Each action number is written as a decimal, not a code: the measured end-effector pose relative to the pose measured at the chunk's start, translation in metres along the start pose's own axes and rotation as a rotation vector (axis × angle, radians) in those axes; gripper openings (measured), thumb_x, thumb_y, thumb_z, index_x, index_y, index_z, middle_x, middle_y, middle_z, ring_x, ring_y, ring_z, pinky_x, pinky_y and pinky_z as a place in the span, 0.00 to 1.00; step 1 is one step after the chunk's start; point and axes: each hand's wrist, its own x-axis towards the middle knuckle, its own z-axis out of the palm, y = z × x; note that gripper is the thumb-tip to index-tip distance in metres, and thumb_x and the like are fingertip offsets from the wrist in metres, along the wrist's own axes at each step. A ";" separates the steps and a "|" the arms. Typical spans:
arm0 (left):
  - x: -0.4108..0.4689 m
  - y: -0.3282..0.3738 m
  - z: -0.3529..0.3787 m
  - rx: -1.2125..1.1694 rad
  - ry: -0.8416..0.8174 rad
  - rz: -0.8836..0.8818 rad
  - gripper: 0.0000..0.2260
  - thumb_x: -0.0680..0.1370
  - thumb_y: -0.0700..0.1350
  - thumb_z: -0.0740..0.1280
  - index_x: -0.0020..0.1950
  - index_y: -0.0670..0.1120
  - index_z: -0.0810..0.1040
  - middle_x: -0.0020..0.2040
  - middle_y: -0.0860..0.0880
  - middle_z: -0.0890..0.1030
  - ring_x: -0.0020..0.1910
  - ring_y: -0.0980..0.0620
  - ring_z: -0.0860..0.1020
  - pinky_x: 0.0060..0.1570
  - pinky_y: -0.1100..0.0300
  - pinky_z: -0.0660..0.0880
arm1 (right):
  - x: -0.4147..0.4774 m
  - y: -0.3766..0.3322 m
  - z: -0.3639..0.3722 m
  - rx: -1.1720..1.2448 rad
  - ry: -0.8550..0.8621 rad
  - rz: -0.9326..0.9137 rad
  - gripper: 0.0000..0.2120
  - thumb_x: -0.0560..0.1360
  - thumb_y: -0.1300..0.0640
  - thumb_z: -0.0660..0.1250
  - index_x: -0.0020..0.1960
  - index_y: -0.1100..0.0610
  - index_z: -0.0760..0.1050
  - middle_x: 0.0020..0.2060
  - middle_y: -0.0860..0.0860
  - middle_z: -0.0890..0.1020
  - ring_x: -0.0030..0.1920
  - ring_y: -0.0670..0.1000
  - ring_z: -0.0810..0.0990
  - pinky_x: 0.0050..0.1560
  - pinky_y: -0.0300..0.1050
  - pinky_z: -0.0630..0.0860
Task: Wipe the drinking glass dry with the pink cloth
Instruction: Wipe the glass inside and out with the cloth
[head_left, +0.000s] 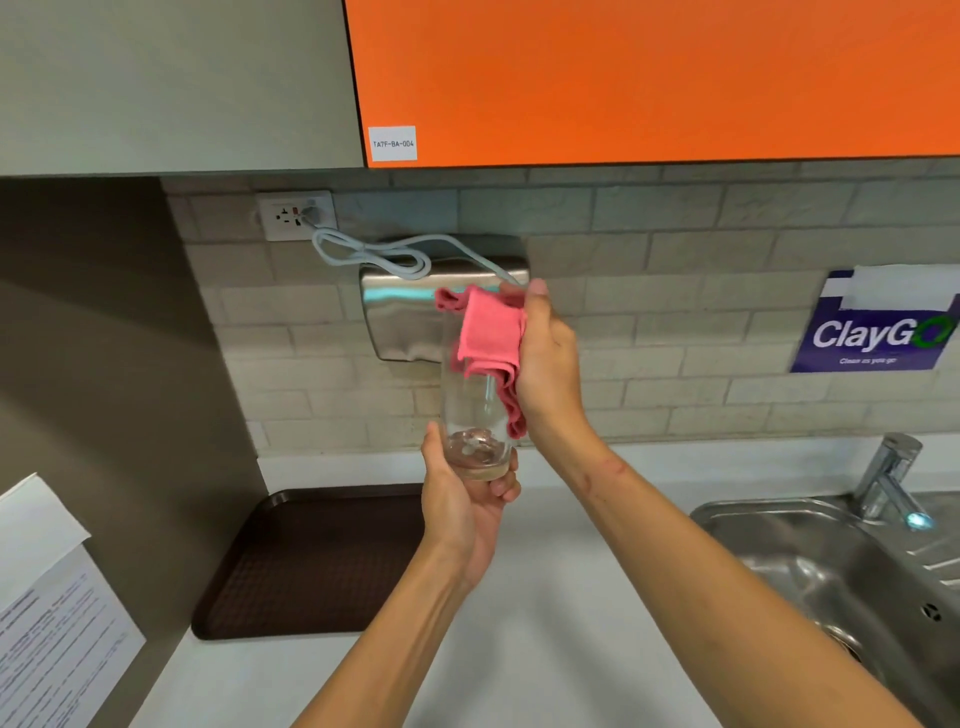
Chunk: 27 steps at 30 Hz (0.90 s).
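Both hands are occupied: the left hand (467, 499) is curled round the base of the glass (470, 410), and the right hand (548, 358) grips the cloth (491, 332) and presses it against the upper outer wall, thumb raised beside the rim. The glass is held upright, mouth upward, in the air above the counter (561, 597), between the tray (311, 561) and the sink (831, 566) and clear of both. Folds of cloth are bunched at the rim and hang down the right side of the wall; whether any cloth reaches inside cannot be told. The step in hand is judged to be the drying of the upper wall and rim, with the lower wall, base and interior probably not yet covered. For a good result, the glass is best turned by the left hand while the cloth is held against it, so that the whole circumference is passed under the cloth. Moderate pressure is advised, since a thin wall can crack under a hard squeeze. A firm grip at the base is required, as wet glass is slippery and a hard counter lies below. A flat fold is preferred, because bunched cloth tends to leave streaks. The area under the left fingers needs a change of grip before it can be dried.
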 end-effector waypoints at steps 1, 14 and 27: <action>0.001 0.002 0.002 -0.008 -0.009 0.017 0.27 0.85 0.62 0.54 0.47 0.42 0.79 0.35 0.43 0.78 0.27 0.51 0.69 0.29 0.57 0.67 | -0.007 0.005 0.000 -0.002 -0.014 0.021 0.25 0.88 0.43 0.51 0.43 0.52 0.80 0.28 0.43 0.84 0.29 0.40 0.82 0.28 0.33 0.75; 0.010 0.031 0.002 -0.260 -0.067 0.033 0.25 0.79 0.62 0.63 0.55 0.44 0.89 0.54 0.42 0.87 0.52 0.47 0.87 0.47 0.57 0.84 | -0.080 0.071 0.007 -0.305 -0.103 -0.430 0.27 0.82 0.57 0.66 0.79 0.48 0.65 0.76 0.46 0.71 0.77 0.52 0.71 0.77 0.61 0.70; 0.013 0.036 -0.003 -0.067 -0.035 0.108 0.27 0.82 0.65 0.59 0.45 0.45 0.87 0.42 0.46 0.86 0.42 0.49 0.86 0.45 0.56 0.84 | -0.081 0.076 0.004 -0.149 -0.193 -0.290 0.20 0.86 0.59 0.64 0.72 0.39 0.70 0.62 0.43 0.82 0.62 0.48 0.83 0.62 0.51 0.81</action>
